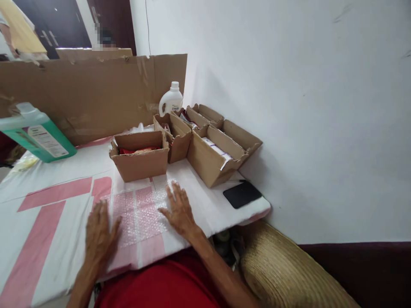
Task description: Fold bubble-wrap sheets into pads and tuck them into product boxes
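A sheet of clear bubble wrap lies flat on the white and pink table cover right in front of me. My left hand rests palm down on the sheet's left edge, fingers stretched out. My right hand lies flat on its right edge, fingers spread. Neither hand holds anything. Just beyond the sheet stands an open cardboard box with red items inside.
More open cardboard boxes line the white wall, with a white bottle behind them. A green jug sits at the left before a cardboard screen. A black pad lies near the table's right corner. A woven straw object sits below.
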Available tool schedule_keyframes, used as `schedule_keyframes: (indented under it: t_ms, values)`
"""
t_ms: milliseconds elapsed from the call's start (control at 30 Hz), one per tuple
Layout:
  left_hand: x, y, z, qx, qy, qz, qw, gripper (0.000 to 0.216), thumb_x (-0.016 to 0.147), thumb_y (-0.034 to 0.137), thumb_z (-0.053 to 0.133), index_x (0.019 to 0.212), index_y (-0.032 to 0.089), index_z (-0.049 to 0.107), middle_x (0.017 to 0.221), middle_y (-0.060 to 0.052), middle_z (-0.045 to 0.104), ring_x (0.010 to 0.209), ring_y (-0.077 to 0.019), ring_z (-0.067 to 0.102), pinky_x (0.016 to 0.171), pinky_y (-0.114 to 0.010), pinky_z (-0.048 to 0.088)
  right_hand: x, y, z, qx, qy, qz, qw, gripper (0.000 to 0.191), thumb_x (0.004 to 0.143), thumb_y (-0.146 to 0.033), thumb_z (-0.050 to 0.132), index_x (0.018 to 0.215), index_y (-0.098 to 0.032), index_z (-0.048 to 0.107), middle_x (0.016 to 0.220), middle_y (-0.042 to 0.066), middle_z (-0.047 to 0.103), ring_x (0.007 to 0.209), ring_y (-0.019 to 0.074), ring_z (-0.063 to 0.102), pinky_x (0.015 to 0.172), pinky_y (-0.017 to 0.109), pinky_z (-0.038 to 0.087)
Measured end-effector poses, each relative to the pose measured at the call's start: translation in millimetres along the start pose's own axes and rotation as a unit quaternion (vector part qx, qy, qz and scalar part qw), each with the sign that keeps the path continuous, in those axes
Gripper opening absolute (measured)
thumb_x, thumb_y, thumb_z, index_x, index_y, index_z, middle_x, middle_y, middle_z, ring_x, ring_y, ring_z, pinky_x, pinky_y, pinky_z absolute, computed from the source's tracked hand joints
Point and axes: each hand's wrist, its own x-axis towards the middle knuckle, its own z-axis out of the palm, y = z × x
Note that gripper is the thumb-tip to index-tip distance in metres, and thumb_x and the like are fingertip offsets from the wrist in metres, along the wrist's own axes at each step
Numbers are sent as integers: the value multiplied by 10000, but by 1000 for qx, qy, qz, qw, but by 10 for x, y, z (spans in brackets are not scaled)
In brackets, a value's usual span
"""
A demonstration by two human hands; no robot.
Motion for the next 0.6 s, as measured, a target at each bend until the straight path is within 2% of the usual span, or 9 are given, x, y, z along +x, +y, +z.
schedule_keyframes:
  t_ms: [67,133,233,333,400,500,533,600]
  values:
    - [-194,201,23,1,-14,108,994,756,963,457,468,1620,207,190,1637,-154,366,1551,-315,257,1239,-551,233,-181,-132,-14,7,-28,-88,996,872,956,-690,502,1616,-164,283,1688,170,224,1578,331,135,1250,564,190]
    - [-384,299,22,21,-24,166,986,807,934,525,520,1615,212,221,1625,-145,392,1538,-307,293,1249,-502,207,-373,-123,-56,6,-64,-139,988,931,910,-749,521,1609,-174,304,1669,164,284,1562,337,198,1245,564,210]
    - [-607,241,-71,53,-30,176,983,881,893,621,540,1601,169,272,1621,-160,394,1515,-311,340,1253,-455,182,-635,99,-166,-20,-92,-166,982,991,876,-789,528,1599,-143,323,1642,194,332,1532,358,269,1224,576,245]
    - [-776,88,-208,62,-30,195,978,884,891,612,544,1591,133,293,1601,-168,424,1496,-319,366,1240,-433,209,-820,329,-285,-48,-88,-195,976,1020,872,-790,533,1603,-117,305,1642,217,319,1532,362,265,1214,563,268]
    - [-898,-10,-264,64,-23,215,974,842,907,551,552,1589,128,298,1574,-174,460,1461,-320,413,1213,-424,259,-915,408,-334,-61,-80,-226,969,916,925,-685,558,1598,-114,316,1640,205,332,1532,354,271,1214,546,277]
    - [-1098,-163,-283,65,-6,228,972,714,941,335,537,1593,163,303,1487,-166,558,1349,-289,535,1127,-390,365,-1052,455,-353,-79,-50,-261,961,573,1004,-268,516,1543,-99,417,1583,171,450,1487,310,370,1181,483,346]
    - [-1156,-217,-286,61,-3,227,972,690,940,262,524,1592,187,312,1445,-153,595,1300,-271,574,1088,-370,398,-1094,468,-353,-81,-36,-271,958,526,991,-155,475,1514,-93,458,1538,162,513,1451,291,424,1152,452,386]
    - [-1233,-320,-306,46,-3,221,974,678,930,169,505,1583,241,339,1359,-120,652,1204,-236,631,1021,-333,445,-1162,500,-362,-71,-16,-282,957,491,977,-75,433,1460,-88,523,1432,156,616,1361,271,521,1080,412,457]
